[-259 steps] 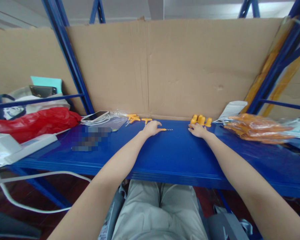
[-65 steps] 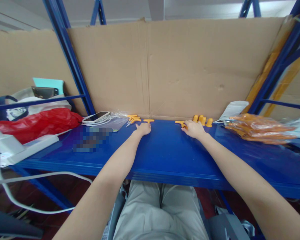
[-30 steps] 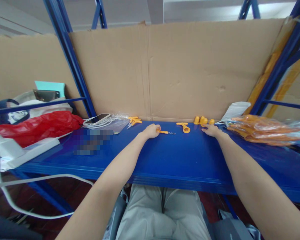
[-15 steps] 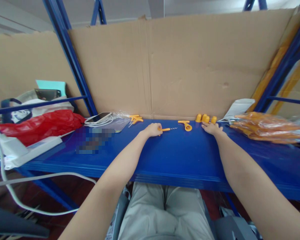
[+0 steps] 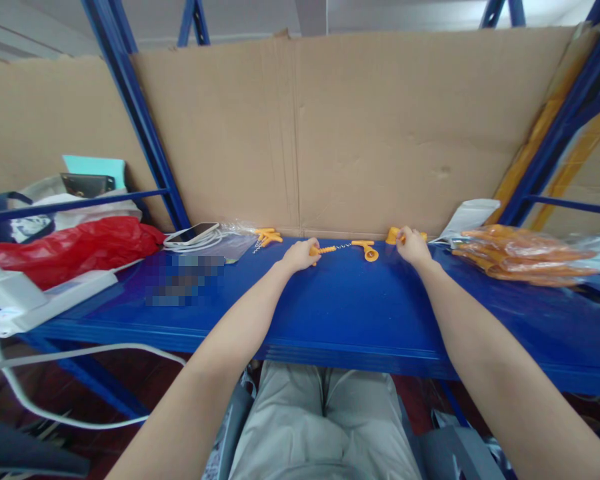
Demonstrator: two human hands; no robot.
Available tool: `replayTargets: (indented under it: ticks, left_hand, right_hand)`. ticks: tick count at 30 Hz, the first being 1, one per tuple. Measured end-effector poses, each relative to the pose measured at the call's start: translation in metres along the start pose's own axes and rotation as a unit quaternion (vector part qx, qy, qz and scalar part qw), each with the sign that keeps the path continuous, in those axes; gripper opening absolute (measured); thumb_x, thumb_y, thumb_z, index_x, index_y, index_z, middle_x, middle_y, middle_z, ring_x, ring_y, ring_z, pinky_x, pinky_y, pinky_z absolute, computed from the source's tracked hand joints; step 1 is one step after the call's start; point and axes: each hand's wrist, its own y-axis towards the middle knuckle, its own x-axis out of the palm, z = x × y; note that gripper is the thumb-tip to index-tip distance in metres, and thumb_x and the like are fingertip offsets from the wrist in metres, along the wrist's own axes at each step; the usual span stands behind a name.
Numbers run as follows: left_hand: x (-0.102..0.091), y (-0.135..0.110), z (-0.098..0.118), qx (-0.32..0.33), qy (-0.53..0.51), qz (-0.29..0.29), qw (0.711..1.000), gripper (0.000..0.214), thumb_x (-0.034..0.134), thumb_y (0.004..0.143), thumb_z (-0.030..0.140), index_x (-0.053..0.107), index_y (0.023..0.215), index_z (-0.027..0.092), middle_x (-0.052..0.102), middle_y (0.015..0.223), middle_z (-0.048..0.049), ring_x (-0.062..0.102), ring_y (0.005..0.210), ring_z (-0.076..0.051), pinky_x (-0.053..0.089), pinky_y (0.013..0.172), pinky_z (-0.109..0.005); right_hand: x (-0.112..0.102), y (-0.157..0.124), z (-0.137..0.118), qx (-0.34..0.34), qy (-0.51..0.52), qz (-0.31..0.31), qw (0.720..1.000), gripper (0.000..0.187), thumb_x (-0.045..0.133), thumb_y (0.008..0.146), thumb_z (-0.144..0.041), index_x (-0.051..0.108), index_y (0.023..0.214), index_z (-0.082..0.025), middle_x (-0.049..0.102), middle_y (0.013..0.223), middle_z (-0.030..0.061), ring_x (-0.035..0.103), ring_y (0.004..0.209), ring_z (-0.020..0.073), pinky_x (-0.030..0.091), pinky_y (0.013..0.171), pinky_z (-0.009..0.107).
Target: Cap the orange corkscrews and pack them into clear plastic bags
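We hold the orange plastic corkscrew [image 5: 329, 249] in the closed left hand [image 5: 299, 255], on the blue metal shelf [image 5: 355, 303], its spiral pointing right at the orange T-shaped sheath [image 5: 367, 249]; our right hand [image 5: 413, 246] curls over small orange caps [image 5: 393, 234], grip unclear.

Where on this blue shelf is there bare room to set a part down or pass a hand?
Bare: the blue shelf between the two forearms, in front of the left hand and right hand, and the front strip before the bag of orange parts. Crowded: the back edge, with phone, spare corkscrews, the held corkscrew, handle, caps.
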Motion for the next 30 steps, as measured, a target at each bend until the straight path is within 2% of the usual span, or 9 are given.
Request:
replayTargets:
  ticks: [4,7,11,14,21,30]
  left_hand:
    - [-0.001,-0.001,-0.001,-0.013,0.014,0.017,1.0,0.027,0.065,0.084,0.031,0.061,0.11,0.024,0.073,0.093,-0.0037,0.068,0.092,-0.021,0.05,0.078,-0.027]
    - [-0.002,-0.002,-0.001,-0.017,0.026,0.022,0.999,0.029,0.066,0.083,0.03,0.061,0.111,0.024,0.073,0.093,-0.004,0.068,0.093,-0.021,0.05,0.078,-0.028]
    - [-0.002,-0.002,-0.001,-0.027,0.038,0.02,0.999,0.031,0.064,0.084,0.031,0.06,0.114,0.023,0.072,0.094,-0.0061,0.068,0.092,-0.023,0.05,0.077,-0.029]
    - [-0.002,-0.002,-0.001,-0.028,0.029,0.027,0.999,0.029,0.063,0.085,0.031,0.06,0.113,0.024,0.072,0.095,-0.0059,0.068,0.093,-0.023,0.05,0.078,-0.029]
    - [-0.002,-0.003,0.001,-0.027,0.013,0.031,0.999,0.028,0.062,0.084,0.028,0.061,0.111,0.024,0.072,0.092,-0.0057,0.067,0.093,-0.024,0.05,0.079,-0.03]
    - [-0.002,-0.003,0.003,-0.027,0.002,0.035,0.999,0.028,0.062,0.083,0.029,0.06,0.111,0.023,0.072,0.094,-0.0061,0.067,0.091,-0.023,0.05,0.078,-0.03]
  right_hand:
    - [0.001,0.006,-0.018,-0.05,0.075,0.019,0.996,0.037,0.047,0.079,-0.016,0.05,0.115,-0.022,0.063,0.113,0.0106,0.06,0.101,0.0264,0.046,0.086,0.036]
    - [0.0,0.008,-0.035,-0.121,0.093,0.005,0.988,0.041,0.051,0.074,-0.013,0.052,0.114,-0.02,0.065,0.112,0.0089,0.061,0.101,0.0246,0.046,0.086,0.034]
    - [-0.004,0.005,-0.061,-0.205,0.032,-0.076,0.975,0.037,0.054,0.071,-0.008,0.064,0.105,-0.017,0.069,0.106,0.0088,0.063,0.098,0.0235,0.047,0.087,0.032]
    - [-0.006,0.001,-0.076,-0.259,-0.039,-0.111,0.959,0.037,0.054,0.073,-0.005,0.069,0.104,-0.017,0.069,0.11,0.0094,0.064,0.102,0.0233,0.047,0.088,0.03]
    - [-0.006,-0.007,-0.081,-0.246,-0.125,-0.093,0.957,0.041,0.054,0.08,-0.007,0.069,0.115,-0.022,0.068,0.113,0.0098,0.066,0.098,0.0238,0.049,0.081,0.03]
    - [0.004,-0.009,-0.091,-0.312,-0.064,-0.103,0.942,0.038,0.055,0.08,-0.009,0.07,0.113,-0.02,0.072,0.107,0.0073,0.066,0.098,0.022,0.049,0.084,0.027]
